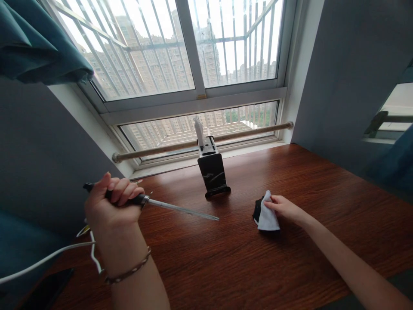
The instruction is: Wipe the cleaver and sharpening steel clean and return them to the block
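Wrapped round the black handle of a sharpening steel [183, 209], my left hand [113, 202] is raised over the left part of the table. The steel's thin grey rod points right and slightly down, its tip above the wood. My right hand [284, 207] pinches a small cloth [268, 215], white on one side with a black part showing at its left. The cloth hangs from thumb and fingers just over the table. Between the hands, farther back, stands a black knife-block-like holder [213, 172] with slots in its top and something whitish sticking up from it.
The brown wooden table [309, 267] reaches to a barred window with a rail [258, 130] along its sill. A white cable [48, 258] crosses at the left, near a dark flat phone-like object [48, 288]. A blue curtain [41, 47] hangs upper left.
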Motion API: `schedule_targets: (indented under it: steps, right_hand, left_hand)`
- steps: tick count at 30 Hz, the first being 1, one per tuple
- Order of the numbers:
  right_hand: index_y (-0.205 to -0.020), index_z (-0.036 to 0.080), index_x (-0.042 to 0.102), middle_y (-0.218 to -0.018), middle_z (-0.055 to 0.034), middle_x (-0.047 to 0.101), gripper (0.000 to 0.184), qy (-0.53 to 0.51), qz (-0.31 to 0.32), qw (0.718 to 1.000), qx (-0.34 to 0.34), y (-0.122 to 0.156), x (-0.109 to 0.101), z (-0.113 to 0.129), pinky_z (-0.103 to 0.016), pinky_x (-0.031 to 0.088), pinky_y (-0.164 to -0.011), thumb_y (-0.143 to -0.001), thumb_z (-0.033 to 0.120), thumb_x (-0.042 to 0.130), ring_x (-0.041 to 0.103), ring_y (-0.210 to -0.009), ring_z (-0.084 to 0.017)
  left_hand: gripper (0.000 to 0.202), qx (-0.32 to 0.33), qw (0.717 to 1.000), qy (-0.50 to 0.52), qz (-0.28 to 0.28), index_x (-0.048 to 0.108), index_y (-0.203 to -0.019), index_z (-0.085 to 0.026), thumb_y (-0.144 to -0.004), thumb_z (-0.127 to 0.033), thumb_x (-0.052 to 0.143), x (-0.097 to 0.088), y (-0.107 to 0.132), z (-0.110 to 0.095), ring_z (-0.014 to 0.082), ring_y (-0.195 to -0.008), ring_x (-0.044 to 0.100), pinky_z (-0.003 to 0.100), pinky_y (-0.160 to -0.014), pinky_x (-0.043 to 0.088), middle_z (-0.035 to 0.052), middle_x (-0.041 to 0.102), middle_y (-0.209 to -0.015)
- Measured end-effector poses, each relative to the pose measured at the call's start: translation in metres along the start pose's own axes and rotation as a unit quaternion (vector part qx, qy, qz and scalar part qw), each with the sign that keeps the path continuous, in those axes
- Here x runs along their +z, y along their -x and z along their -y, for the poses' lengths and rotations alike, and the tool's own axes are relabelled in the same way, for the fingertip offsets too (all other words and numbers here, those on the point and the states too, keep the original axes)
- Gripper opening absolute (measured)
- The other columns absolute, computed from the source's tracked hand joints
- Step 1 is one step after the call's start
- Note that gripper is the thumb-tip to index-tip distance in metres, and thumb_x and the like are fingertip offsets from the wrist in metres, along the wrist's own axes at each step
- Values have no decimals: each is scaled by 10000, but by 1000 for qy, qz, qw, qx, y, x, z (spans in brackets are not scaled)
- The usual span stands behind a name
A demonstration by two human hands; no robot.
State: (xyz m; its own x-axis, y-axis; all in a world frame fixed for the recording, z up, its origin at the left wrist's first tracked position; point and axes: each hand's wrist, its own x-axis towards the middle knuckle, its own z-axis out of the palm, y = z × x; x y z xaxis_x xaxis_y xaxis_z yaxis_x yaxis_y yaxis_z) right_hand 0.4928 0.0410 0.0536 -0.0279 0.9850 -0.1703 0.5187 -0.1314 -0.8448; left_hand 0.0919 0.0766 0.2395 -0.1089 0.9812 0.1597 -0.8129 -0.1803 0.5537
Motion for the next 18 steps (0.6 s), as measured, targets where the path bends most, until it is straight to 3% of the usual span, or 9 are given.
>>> schedule_targets:
  steps: [2, 4, 8, 10, 12, 15, 17, 18]
  right_hand:
    - [-836, 116, 601, -909, -150, 655, 255, 127, -70, 989, 8, -6, -5, -4, -352, 452, -782, -852, 344, 488, 618, -890, -272]
    - [-795, 115, 612, -897, -175, 651, 277, 219, -102, 970, 23, -8, -11, -2, -389, 442, -775, -857, 359, 498, 618, -893, -314]
    - [-852, 80, 622, -835, -196, 654, 339, 465, -166, 865, 93, -4, -22, 19, -379, 461, -633, -856, 409, 541, 646, -810, -354]
    - [-878, 84, 608, -803, -177, 657, 304, 494, -204, 841, 85, 1, -26, 36, -342, 449, -590, -848, 384, 567, 653, -779, -335]
    - [-798, 129, 602, -735, -129, 655, 275, 462, -213, 861, 11, 7, -28, 58, -305, 426, -565, -874, 381, 525, 651, -714, -283]
    - [-654, 174, 567, -592, -35, 610, 324, 273, -141, 935, -178, 20, -19, 101, -261, 414, -578, -886, 388, 495, 596, -588, -170]
    - [-849, 179, 593, -672, -5, 638, 136, 115, -91, 952, -270, 28, -7, 134, -233, 435, -582, -833, 313, 576, 587, -596, -137]
    - [-919, 178, 595, -753, -12, 659, 144, 67, -59, 949, -304, 31, 1, 151, -231, 453, -624, -824, 286, 586, 605, -659, -138]
  left_hand:
    - [277, 1, 1000, -10, 18, 270, -615, -165, -797, -151, 478, 1, 0, 3, 64, -411, 116, 210, -426, 242, -71, 101, -517]
    - [277, 2, 999, -22, 40, 273, -611, -165, -815, -158, 461, 2, 1, 5, 63, -411, 119, 204, -428, 242, -72, 95, -516]
    - [280, -3, 997, -40, 67, 292, -601, -166, -830, -163, 453, 6, 3, 12, 60, -401, 122, 196, -422, 245, -79, 113, -500]
    - [283, -6, 996, -49, 72, 305, -590, -165, -831, -161, 453, 11, 3, 18, 57, -389, 118, 191, -413, 246, -83, 129, -480]
    - [295, -8, 996, -57, 74, 323, -576, -163, -835, -167, 464, 17, 4, 28, 54, -377, 122, 185, -401, 244, -87, 151, -456]
    - [318, -14, 996, -60, 69, 358, -559, -161, -823, -185, 532, 28, 9, 47, 42, -355, 151, 175, -384, 241, -95, 201, -428]
    - [310, -28, 996, -49, 75, 396, -565, -158, -801, -203, 591, 36, 13, 60, 33, -355, 210, 169, -395, 276, -96, 254, -432]
    - [289, -37, 995, -41, 84, 425, -581, -155, -791, -217, 615, 40, 16, 66, 31, -365, 254, 167, -413, 307, -93, 289, -445]
